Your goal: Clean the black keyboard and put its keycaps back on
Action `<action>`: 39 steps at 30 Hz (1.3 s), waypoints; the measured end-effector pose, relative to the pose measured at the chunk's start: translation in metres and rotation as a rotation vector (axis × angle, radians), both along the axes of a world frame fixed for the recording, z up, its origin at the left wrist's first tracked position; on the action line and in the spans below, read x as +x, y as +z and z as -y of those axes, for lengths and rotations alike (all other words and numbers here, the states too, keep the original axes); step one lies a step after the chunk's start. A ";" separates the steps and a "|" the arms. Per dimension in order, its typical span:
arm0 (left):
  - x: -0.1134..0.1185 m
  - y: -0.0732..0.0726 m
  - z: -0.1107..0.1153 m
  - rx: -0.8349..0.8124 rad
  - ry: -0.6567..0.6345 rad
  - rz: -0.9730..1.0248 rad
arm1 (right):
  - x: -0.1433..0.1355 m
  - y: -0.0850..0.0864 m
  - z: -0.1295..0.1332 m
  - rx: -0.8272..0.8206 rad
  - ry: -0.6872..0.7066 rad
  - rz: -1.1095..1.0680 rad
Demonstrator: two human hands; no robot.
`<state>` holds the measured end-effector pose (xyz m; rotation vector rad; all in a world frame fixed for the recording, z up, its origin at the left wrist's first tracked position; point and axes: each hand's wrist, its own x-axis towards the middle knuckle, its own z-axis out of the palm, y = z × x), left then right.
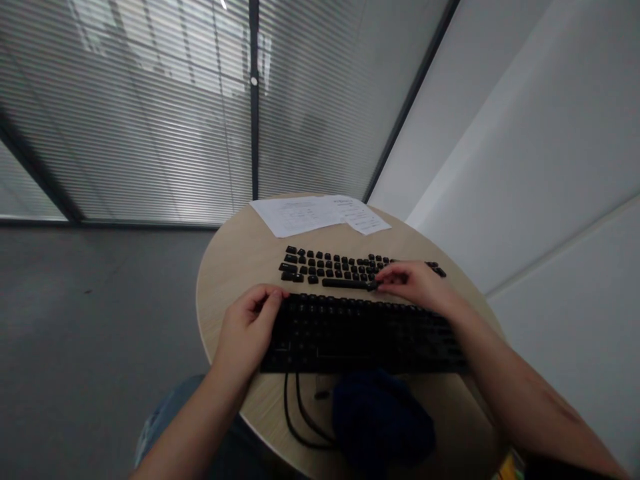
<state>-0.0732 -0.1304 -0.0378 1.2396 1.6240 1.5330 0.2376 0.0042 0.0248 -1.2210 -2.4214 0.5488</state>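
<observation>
A black keyboard base [360, 340] lies across the front of the round wooden table [220, 267]. Thumb and fingers of my left hand [253, 327] are closed on its far left corner. Just beyond the base, loose black keycaps [327, 265] are laid out in rows, with a long spacebar keycap [344, 283] in the nearest row. At the right end of that spacebar, my right hand [415, 283] has its thumb and fingertips pinched on a small black keycap [372, 285]. Part of the rows is hidden behind that hand.
Printed paper sheets [305, 215] lie at the table's far edge. Near the front edge are a dark blue cloth [380, 420] and a looped black cable [295, 420]. A glass partition with blinds [165, 133] stands beyond, and a white wall [540, 147] rises at the right.
</observation>
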 end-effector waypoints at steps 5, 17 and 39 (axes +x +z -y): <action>0.004 0.001 0.001 -0.017 0.047 0.074 | -0.001 -0.022 0.046 -0.039 0.140 -0.048; 0.005 0.000 -0.002 -0.010 0.077 0.201 | -0.006 -0.036 0.044 0.074 0.186 0.015; 0.001 -0.003 -0.006 -0.024 0.078 0.109 | -0.023 -0.032 0.060 0.194 0.135 0.230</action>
